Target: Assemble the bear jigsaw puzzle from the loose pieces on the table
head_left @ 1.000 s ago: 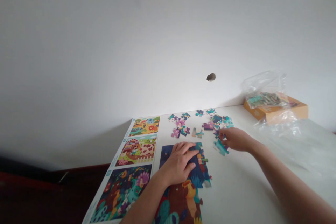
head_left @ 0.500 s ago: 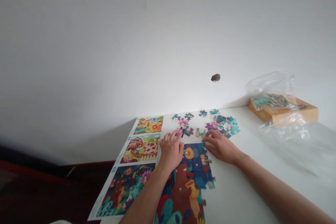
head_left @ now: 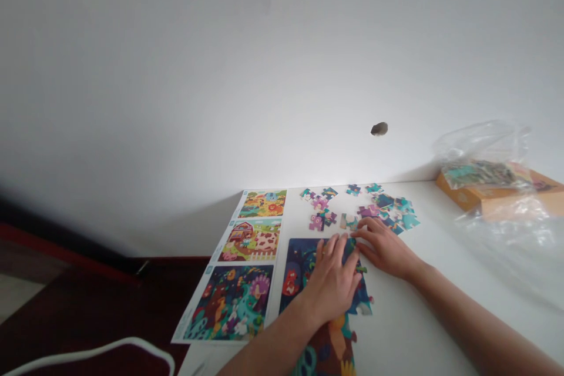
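A partly joined jigsaw puzzle (head_left: 297, 273) with a dark blue night scene lies on the white table (head_left: 409, 329). My left hand (head_left: 331, 279) rests flat on its upper right part, fingers stretched out. My right hand (head_left: 382, 247) lies just beside it at the puzzle's top right corner, fingers extended and pressing down there. Behind the hands, several loose puzzle pieces (head_left: 379, 205) in teal, purple and blue are scattered near the wall.
A printed sheet (head_left: 247, 258) with three picture panels lies left of the puzzle, at the table's left edge. An orange box (head_left: 497, 202) with a clear plastic bag (head_left: 480, 155) on it stands at the far right. More clear plastic (head_left: 515, 247) lies in front of it.
My left hand moved from the puzzle's top left edge down and right onto the puzzle. My right hand stayed at the top right corner. The view shifted, so everything sits further right.
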{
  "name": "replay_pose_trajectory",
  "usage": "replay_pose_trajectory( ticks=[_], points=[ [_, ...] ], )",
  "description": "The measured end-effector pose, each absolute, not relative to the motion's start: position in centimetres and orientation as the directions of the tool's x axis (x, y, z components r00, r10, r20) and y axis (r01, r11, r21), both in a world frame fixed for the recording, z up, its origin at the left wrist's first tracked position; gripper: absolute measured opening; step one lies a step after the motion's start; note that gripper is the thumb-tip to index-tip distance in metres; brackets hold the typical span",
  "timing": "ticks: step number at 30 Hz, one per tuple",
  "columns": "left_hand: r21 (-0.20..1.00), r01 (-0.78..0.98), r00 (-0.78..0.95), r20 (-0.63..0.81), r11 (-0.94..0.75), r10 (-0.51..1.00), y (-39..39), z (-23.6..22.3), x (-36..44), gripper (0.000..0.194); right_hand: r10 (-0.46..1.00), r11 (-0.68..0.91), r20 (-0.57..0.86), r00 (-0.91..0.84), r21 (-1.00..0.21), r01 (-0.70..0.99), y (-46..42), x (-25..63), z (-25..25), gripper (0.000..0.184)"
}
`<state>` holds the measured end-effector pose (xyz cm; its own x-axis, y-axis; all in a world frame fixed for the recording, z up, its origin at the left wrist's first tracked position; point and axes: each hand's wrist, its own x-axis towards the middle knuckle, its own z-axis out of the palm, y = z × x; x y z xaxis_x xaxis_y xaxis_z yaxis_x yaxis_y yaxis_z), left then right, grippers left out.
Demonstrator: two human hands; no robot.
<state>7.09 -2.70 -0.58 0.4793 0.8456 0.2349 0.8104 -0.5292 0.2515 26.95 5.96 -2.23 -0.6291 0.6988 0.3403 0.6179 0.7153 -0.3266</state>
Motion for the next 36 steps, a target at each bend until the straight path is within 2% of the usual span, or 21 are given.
replay_pose_trajectory(
  ticks=[15,21,25,30,33,36],
  points=[
    [0.274,0.779,0.520,0.219,-0.563,0.826,-1.9,-0.4,6.5,0.043,0.700,0.715,0.345,-0.626,-0.330,0.617,6.2,27.1,-2.7,0.025],
    [0.317,0.739,0.562,0.195,-0.594,0.804,-1.4,0.2,5.8,0.043,0.698,0.716,0.342,-0.629,-0.320,0.620,6.1,27.1,-2.4,0.026],
    [0.354,0.715,0.579,0.185,-0.603,0.794,-1.1,0.3,5.2,0.042,0.716,0.698,0.336,-0.612,-0.358,0.620,6.1,27.1,-1.9,0.024],
    [0.373,0.704,0.578,0.192,-0.604,0.793,-1.0,0.4,4.9,0.042,0.862,0.507,0.229,-0.453,-0.412,0.757,6.9,28.2,-1.3,0.019],
    [0.383,0.695,0.566,0.232,-0.609,0.791,-0.6,0.0,4.3,0.035,0.932,0.340,0.260,-0.250,-0.396,0.853,7.9,29.9,-1.0,0.020],
    [0.342,0.785,0.424,0.310,-0.516,0.851,0.4,-0.9,3.4,0.030,0.946,0.125,0.323,0.006,-0.384,0.915,8.8,32.0,-1.0,0.028]
  ],
)
